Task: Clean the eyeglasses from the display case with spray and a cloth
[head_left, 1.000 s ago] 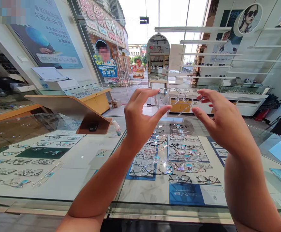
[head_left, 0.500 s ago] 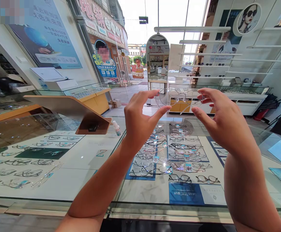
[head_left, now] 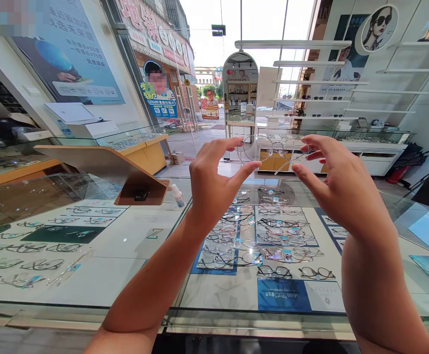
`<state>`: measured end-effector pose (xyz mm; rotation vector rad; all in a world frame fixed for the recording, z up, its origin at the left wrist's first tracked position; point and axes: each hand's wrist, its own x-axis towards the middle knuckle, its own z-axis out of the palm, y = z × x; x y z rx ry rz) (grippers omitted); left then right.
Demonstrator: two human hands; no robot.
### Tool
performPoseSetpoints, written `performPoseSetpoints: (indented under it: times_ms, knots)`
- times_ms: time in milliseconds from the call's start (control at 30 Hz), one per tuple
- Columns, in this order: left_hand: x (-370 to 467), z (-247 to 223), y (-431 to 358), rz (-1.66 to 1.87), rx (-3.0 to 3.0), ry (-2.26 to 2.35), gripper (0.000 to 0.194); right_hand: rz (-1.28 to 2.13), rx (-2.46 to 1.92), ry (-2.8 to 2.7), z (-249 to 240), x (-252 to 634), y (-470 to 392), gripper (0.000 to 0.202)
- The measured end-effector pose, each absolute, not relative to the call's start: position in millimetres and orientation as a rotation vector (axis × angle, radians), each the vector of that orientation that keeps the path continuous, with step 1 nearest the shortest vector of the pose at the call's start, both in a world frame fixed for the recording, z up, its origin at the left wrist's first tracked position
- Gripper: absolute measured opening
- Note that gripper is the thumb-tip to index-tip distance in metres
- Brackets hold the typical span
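A pair of thin-rimmed, clear-lensed eyeglasses (head_left: pixel 276 151) is held up above the glass counter, level with the distant mirror's foot. My left hand (head_left: pixel 214 169) grips its left side between fingertips and thumb, which are spaced apart along the rim's edge. At the opposite side, my right hand (head_left: pixel 335 182) holds the frame near the hinge, thumb low and fingers curled above. One temple arm slants down by the right thumb. Below, several rows of eyeglass frames (head_left: pixel 284 223) lie inside the display case.
The glass counter (head_left: pixel 214 310) spans the front. A wooden stand (head_left: pixel 103 164) and a small white spray bottle (head_left: pixel 178 195) rest on it to the left. More frames (head_left: pixel 41 264) lie in the left case. An arched mirror (head_left: pixel 241 98) and wall shelves (head_left: pixel 317 83) stand beyond.
Almost nothing differs. Both hands keep the eyeglasses in the same raised position, and the view has shifted very slightly.
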<state>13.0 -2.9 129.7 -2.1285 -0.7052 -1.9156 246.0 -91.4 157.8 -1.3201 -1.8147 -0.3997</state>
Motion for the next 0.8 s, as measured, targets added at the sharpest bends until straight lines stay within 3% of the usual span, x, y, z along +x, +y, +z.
performPoseSetpoints:
  times_ms: [800]
  knots:
    - [15.7, 132.6, -8.7, -1.875, -2.092, -0.727, 0.04, -0.437, -1.368, -1.828, 157.5, 245.5, -90.8, 0.047]
